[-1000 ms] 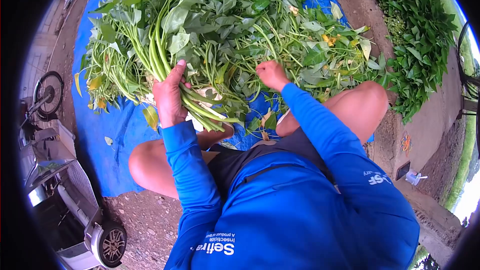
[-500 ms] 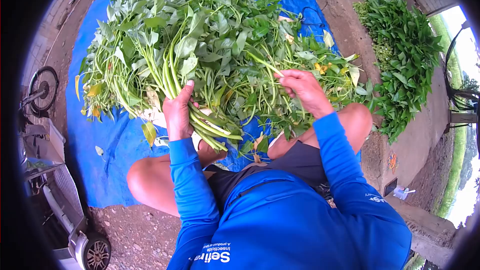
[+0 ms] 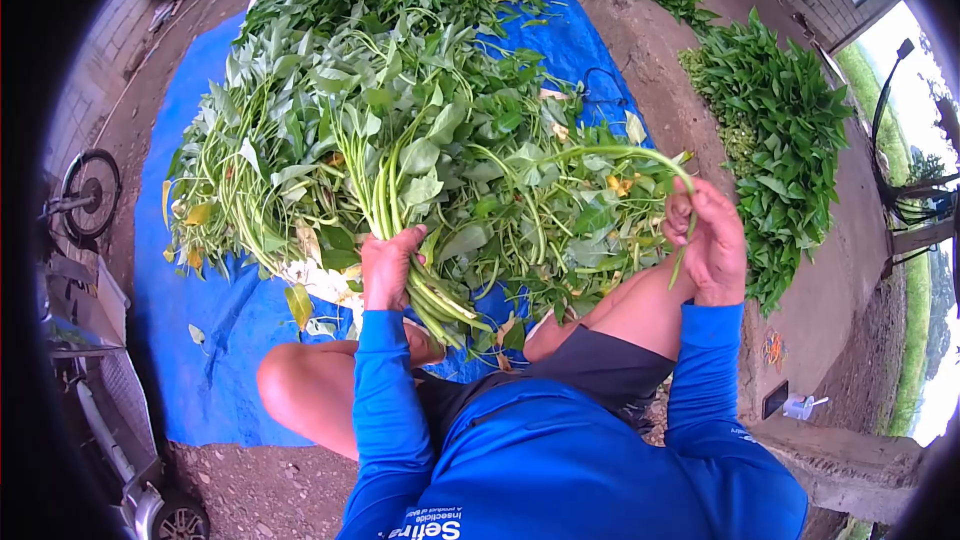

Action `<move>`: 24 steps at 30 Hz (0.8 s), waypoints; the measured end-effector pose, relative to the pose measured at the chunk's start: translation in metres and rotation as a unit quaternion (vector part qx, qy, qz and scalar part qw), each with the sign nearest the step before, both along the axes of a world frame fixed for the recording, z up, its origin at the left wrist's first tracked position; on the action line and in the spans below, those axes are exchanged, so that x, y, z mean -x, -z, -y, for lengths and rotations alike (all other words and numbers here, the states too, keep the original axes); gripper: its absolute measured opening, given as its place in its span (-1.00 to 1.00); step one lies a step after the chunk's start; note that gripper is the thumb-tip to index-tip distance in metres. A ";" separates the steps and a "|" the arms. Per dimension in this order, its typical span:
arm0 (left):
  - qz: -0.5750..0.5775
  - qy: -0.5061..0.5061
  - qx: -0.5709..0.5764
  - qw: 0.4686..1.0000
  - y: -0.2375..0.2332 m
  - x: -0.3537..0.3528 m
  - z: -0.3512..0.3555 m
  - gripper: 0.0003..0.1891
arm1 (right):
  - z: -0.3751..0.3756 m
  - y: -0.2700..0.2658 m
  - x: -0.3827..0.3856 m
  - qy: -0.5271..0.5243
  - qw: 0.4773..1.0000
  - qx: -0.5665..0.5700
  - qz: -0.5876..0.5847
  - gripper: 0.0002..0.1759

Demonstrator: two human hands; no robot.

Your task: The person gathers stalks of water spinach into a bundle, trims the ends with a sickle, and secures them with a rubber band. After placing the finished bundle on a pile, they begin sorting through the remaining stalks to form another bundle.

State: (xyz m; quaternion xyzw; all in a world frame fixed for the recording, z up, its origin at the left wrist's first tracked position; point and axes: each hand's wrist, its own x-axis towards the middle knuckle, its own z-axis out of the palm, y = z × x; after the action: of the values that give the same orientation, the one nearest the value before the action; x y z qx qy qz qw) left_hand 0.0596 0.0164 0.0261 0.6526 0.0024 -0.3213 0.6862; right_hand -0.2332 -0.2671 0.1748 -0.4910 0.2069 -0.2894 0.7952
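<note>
Closed round a bunch of green leafy stems [image 3: 385, 190] is my left hand [image 3: 390, 265], above the front part of the pile. The cut ends stick out below the fist, toward my lap. My right hand [image 3: 708, 240], over my right knee, pinches one long green stem [image 3: 620, 151]. That stem curves left from the fingers over the heap, and a short end hangs below them. A big pile of leafy stems [image 3: 290, 110], with some yellow leaves in it, lies on a blue tarp [image 3: 240, 330] in front of me.
Bundled greens [image 3: 780, 140] lie on the concrete at the right, beyond the tarp's edge. A bicycle wheel [image 3: 90, 195] and a vehicle wheel [image 3: 182, 520] stand at the left. Near the right edge is a small white cup [image 3: 797, 407] beside a dark flat object [image 3: 775, 399].
My right hand has moved right and toward me, drawing a long stem out from the pile. My left hand has shifted slightly right and down with the bunch. The view has tilted a little.
</note>
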 end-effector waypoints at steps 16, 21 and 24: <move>-0.219 0.039 0.009 0.975 0.116 0.033 0.034 -0.70 | -0.010 -0.007 -0.053 -0.090 0.993 0.075 0.005 -0.65; -0.185 0.017 -0.017 0.983 0.105 0.033 0.031 -0.65 | 0.004 -0.065 -0.051 -0.063 0.992 0.108 0.019 -0.65; -0.185 0.022 -0.001 0.982 0.113 0.037 0.030 -0.63 | 0.034 -0.080 -0.063 -0.052 0.976 0.123 -0.172 -0.66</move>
State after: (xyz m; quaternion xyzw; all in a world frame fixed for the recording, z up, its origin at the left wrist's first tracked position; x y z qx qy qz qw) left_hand 0.0221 -0.0136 -0.0866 0.5826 0.1155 -0.4518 0.6656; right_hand -0.1703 -0.3015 0.2546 -0.6375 0.2780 -0.1821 0.6951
